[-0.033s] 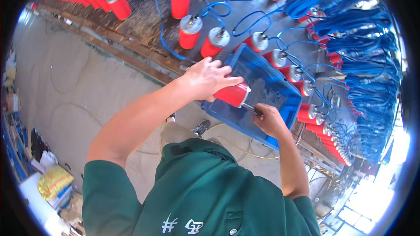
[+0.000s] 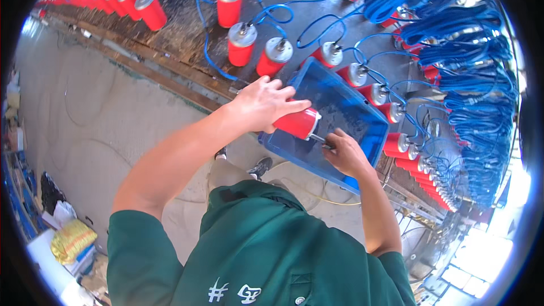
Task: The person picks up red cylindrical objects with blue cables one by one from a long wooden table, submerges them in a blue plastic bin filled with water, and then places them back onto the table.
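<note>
My left hand [image 2: 263, 103] is closed around a red cylinder [image 2: 299, 123] with a pale end rim, tilted over the near side of a blue plastic crate [image 2: 378, 146]. A slim metal rod [image 2: 318, 138] meets the cylinder's pale end. My right hand [image 2: 344, 154] grips the rod's outer part. Fingers cover that part, so its full shape is hidden. Little shows inside the crate beyond its dark, marked bottom. Close behind the left hand stands another red cylinder [image 2: 274, 56] with a silver cap, its blue cable leading off the top.
A dark workbench [image 2: 181, 28] carries rows of capped red cylinders [image 2: 152, 12]. Coiled blue cables [image 2: 470, 82] are heaped along the right. Loose cable loops cross the bench beside the crate. A yellow sack [image 2: 72, 241] and other clutter lie on the floor [image 2: 113, 130] at far left.
The whole view has shifted slightly, with the bench things a little further left. Both hands keep their hold on the cylinder and the rod.
</note>
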`<move>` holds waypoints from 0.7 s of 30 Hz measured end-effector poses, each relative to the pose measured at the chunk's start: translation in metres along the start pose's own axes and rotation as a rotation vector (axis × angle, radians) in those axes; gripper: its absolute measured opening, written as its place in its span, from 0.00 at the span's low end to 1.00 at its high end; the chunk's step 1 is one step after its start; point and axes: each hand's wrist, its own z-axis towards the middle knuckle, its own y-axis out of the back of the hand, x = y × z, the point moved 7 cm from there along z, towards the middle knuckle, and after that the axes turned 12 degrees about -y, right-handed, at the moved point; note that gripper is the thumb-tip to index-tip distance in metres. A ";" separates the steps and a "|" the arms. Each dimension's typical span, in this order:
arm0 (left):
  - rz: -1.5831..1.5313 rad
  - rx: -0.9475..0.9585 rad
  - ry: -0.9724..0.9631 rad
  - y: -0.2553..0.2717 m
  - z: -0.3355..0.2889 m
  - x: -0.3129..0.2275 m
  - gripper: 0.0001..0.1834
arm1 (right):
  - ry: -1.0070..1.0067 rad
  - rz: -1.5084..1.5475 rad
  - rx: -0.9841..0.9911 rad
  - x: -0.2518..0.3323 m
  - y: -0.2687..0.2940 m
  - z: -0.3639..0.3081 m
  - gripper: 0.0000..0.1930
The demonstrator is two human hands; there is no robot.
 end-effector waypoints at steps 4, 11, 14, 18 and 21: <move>0.045 -0.021 -0.057 0.004 0.004 -0.004 0.58 | 0.039 0.185 0.059 0.007 0.003 0.005 0.13; 0.091 0.035 -0.098 0.007 0.011 -0.007 0.57 | 0.087 0.220 0.058 -0.001 -0.011 0.020 0.14; 0.079 0.035 -0.084 0.004 0.008 -0.005 0.56 | -0.003 0.304 0.078 0.005 -0.008 0.018 0.17; 0.057 0.005 -0.074 0.006 0.008 -0.003 0.56 | 0.018 0.335 0.182 -0.006 -0.021 0.022 0.15; 0.062 0.001 -0.077 0.005 0.009 -0.002 0.55 | -0.013 0.368 0.248 -0.018 -0.028 0.021 0.13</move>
